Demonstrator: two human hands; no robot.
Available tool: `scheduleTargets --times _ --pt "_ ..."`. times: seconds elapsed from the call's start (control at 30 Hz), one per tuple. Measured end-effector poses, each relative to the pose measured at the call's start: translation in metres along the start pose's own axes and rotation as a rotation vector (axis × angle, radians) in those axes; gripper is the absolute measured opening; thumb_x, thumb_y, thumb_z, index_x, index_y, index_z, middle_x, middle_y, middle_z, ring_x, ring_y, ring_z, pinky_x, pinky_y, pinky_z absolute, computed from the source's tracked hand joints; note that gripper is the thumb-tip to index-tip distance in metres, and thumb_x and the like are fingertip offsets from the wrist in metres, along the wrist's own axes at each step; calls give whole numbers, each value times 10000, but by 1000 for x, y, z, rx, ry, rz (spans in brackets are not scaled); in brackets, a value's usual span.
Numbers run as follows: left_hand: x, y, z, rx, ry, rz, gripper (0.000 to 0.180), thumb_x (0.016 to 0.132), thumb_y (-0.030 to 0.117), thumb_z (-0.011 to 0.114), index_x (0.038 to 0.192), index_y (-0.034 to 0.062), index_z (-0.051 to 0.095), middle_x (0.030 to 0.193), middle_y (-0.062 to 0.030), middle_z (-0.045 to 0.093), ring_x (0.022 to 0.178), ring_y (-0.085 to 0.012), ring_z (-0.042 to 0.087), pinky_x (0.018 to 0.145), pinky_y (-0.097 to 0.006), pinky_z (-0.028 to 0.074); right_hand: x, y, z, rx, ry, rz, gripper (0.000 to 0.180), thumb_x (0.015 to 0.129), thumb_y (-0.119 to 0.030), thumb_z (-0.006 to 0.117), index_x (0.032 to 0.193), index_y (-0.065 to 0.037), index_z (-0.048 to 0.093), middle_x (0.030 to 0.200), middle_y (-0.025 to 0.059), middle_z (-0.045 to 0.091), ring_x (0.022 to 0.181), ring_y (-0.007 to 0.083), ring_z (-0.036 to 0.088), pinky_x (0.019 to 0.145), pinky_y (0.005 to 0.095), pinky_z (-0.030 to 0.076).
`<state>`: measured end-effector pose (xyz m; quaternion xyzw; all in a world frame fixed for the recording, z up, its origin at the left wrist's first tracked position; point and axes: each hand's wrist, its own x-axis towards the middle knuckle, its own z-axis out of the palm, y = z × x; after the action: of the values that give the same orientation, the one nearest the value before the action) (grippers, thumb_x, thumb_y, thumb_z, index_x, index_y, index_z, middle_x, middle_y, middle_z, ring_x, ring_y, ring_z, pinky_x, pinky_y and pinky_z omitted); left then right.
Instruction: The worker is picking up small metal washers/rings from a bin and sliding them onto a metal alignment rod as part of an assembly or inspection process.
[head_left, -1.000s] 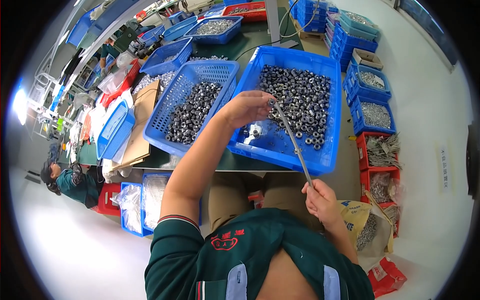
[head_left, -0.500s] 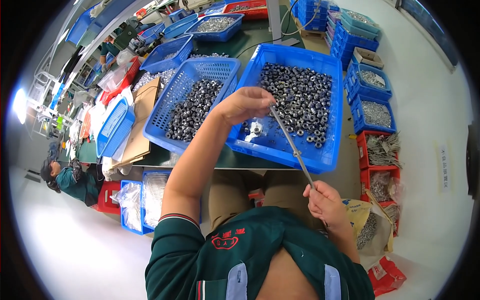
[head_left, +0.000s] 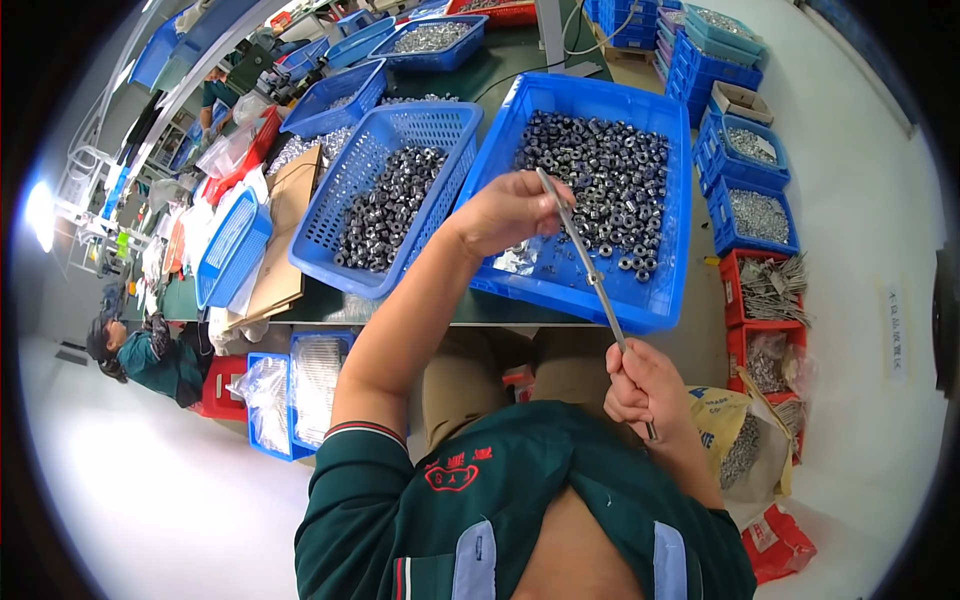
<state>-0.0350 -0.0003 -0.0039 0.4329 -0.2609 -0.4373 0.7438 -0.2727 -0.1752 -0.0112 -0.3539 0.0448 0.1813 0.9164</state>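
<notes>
Between my two hands a thin metal rod (head_left: 578, 238) slants across the front of a blue tray (head_left: 684, 200). My left hand (head_left: 512, 212) pinches it near its far end, and the tip stands out past the fingers. Closed round the lower part is my right hand (head_left: 645, 385), with the near end poking out beneath. A small ring-like metal piece (head_left: 594, 278) sits on the rod between the hands. Under and beyond my left hand, many small dark metal rings (head_left: 600, 170) lie in the tray.
To the left stands a perforated blue basket (head_left: 325, 190) with more dark rings. Flat cardboard (head_left: 275, 255) lies beside it on the green table. Stacked blue crates (head_left: 745, 200) and red bins (head_left: 735, 290) of metal parts line the right. Another person (head_left: 155, 360) is at far left.
My left hand has shifted along the rod, so its far tip now shows beyond the fingers. The ring-like piece remains between my hands. The view has shifted slightly.
</notes>
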Motion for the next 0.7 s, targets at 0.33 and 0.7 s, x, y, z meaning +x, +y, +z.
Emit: scheduleTargets --times 0.33,0.7 --pt "3 -14 21 50 -103 -83 216 847 90 624 1040 -6 610 879 -43 604 771 -120 546 709 -251 451 18 -4 7 127 -27 -25 221 983 -251 386 915 -62 477 485 -48 281 360 43 243 399 213 230" --pt "8 25 -31 1084 519 -117 279 868 196 576 1086 25 609 926 -74 653 798 -157 617 688 -295 484 7 -4 -3 -90 157 -108 201 980 -204 385 908 -41 477 484 -41 304 356 42 248 385 206 216"
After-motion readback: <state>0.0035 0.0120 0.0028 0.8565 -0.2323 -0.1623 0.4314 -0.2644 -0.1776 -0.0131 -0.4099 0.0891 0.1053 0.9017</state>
